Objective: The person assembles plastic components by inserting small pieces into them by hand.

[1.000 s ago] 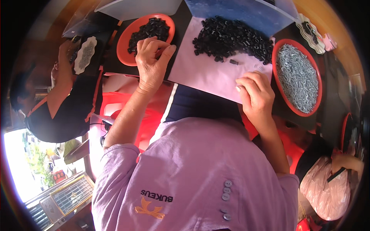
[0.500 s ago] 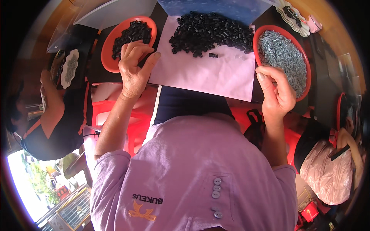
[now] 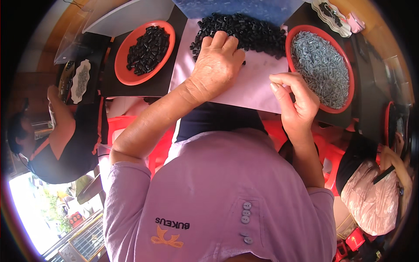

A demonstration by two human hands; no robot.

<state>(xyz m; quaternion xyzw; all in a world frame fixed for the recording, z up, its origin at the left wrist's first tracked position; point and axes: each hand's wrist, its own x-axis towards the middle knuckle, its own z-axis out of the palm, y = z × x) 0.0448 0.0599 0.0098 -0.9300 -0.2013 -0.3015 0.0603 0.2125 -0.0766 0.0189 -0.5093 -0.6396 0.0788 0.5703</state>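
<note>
My left hand (image 3: 217, 65) is bent over the near edge of a heap of short black tubes (image 3: 266, 39). Its fingers curl downward and their tips are hidden, so what they hold does not show. A bit of one loose black piece (image 3: 244, 63) peeks out beside it. The heap lies on a pink cloth (image 3: 257, 85). To the right, my right hand (image 3: 299, 98) hovers over the cloth's edge, thumb and forefinger pinched together; anything between them is too small to make out. Near it stands a red oval bowl (image 3: 350, 89) full of small silvery-grey pieces (image 3: 321, 65).
At the left, an orange-red bowl (image 3: 123, 75) holds more black tubes (image 3: 148, 50). A blue translucent bin wall (image 3: 244, 9) rises behind the heap. White scalloped trays (image 3: 80, 81) lie at both far sides. One person (image 3: 65, 139) sits at the left, another (image 3: 371, 187) at the right.
My left hand has moved right from beside the orange-red bowl to the black heap, its fingers now curled down. My right hand has shifted slightly left and down, still pinched.
</note>
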